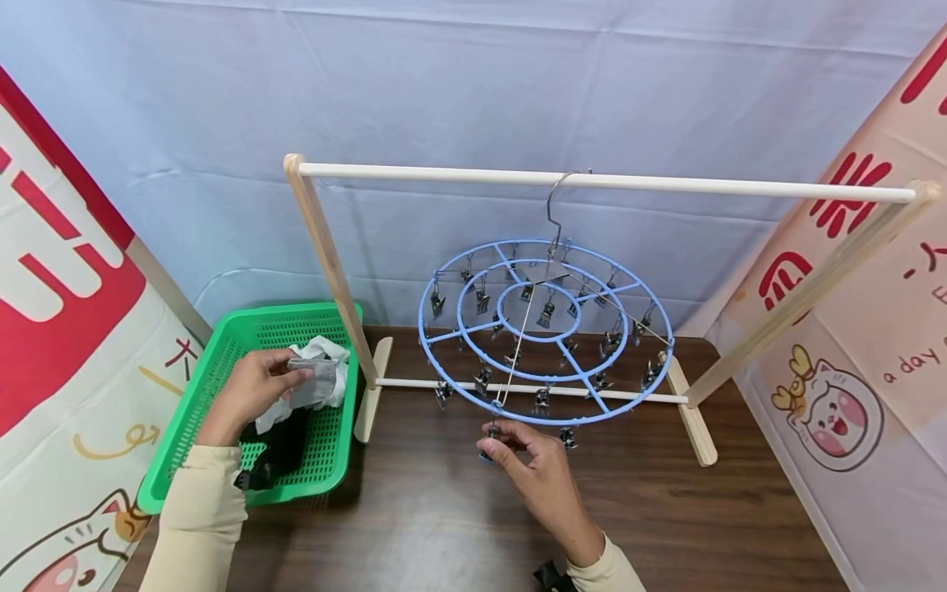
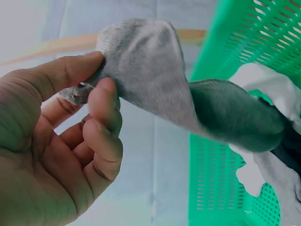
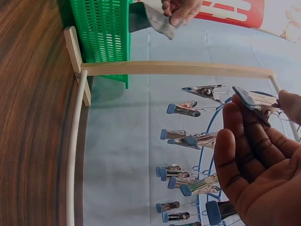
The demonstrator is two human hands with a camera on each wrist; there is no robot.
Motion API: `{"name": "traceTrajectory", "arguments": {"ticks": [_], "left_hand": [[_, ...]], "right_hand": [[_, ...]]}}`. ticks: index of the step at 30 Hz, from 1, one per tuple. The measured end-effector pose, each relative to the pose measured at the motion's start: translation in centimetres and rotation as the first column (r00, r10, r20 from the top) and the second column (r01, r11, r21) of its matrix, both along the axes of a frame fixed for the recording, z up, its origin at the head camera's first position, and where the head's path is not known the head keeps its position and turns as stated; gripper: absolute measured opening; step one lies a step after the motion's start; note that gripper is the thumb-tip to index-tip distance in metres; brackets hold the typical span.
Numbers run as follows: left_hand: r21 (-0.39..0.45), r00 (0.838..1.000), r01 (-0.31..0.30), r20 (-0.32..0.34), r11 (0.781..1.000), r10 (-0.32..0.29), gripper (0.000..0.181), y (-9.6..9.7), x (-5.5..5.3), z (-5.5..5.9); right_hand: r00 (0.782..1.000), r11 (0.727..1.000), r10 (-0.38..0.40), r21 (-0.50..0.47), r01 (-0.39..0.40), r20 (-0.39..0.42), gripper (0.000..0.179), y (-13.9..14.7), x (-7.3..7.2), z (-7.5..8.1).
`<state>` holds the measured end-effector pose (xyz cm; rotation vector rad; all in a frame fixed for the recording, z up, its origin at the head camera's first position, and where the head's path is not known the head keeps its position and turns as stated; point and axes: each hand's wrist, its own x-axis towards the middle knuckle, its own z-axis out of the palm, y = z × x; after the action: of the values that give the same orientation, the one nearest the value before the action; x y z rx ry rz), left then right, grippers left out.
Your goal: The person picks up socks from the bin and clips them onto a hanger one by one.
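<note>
My left hand (image 1: 255,390) pinches a grey sock (image 2: 146,70) between thumb and fingers, above the green basket (image 1: 159,448). In the left wrist view the sock trails down toward the other clothes in the basket. My right hand (image 1: 536,473) holds a metal clip (image 3: 257,101) with blue tips between thumb and fingers. This clip hangs at the near edge of a round blue clip hanger (image 1: 473,399). Whether the clip's mouth is spread is hard to tell. Several more metal clips (image 3: 202,183) dangle from the hanger's rings.
A wooden rack with a white top bar (image 1: 444,174) carries the hanger by its metal hook (image 1: 552,210). White cloth (image 2: 263,80) and black cloth (image 1: 284,456) lie in the basket, left of the rack's foot (image 1: 373,395). Brown wooden table (image 1: 414,510) underneath; pale curtain (image 1: 444,82) behind.
</note>
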<state>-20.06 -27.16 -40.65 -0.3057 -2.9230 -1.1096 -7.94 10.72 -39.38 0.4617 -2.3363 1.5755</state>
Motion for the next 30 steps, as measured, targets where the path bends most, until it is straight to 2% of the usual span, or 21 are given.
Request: {"name": "traceTrajectory", "arguments": {"ticks": [6, 12, 17, 23, 26, 30], "left_hand": [[0.012, 0.994, 0.010, -0.108, 1.000, -0.008, 0.017, 0.9, 0.7, 0.8], [0.044, 0.979, 0.009, -0.206, 0.999, 0.000, 0.010, 1.7, 1.2, 1.7], [0.081, 0.961, 0.037, -0.275, 0.996, -0.013, 0.005, 2.3, 1.6, 2.4], [0.137, 0.941, 0.069, -0.337, 0.988, -0.019, 0.004, 2.7, 2.1, 3.1], [0.151, 0.929, 0.076, -0.370, 0.986, -0.015, 0.004, 3.0, 2.3, 3.3], [0.149, 0.911, 0.052, -0.412, 0.987, 0.014, 0.002, 3.5, 2.6, 3.7]], "right_hand": [[0.999, 0.997, 0.038, -0.071, -0.036, 0.028, 0.019, 0.2, 0.0, -0.2], [0.997, 0.991, 0.051, -0.130, -0.042, 0.062, 0.022, 0.3, -0.1, -0.4], [0.997, 0.995, 0.005, -0.103, 0.004, 0.081, 0.022, 0.2, -0.1, -0.2], [0.998, 0.998, -0.044, -0.042, 0.046, 0.051, 0.016, 0.2, -0.1, -0.1], [0.998, 0.998, -0.039, -0.046, 0.041, 0.042, 0.015, 0.6, -0.6, -1.7], [0.999, 0.998, -0.036, -0.048, 0.037, 0.026, 0.015, 1.1, -1.2, -3.7]]}}
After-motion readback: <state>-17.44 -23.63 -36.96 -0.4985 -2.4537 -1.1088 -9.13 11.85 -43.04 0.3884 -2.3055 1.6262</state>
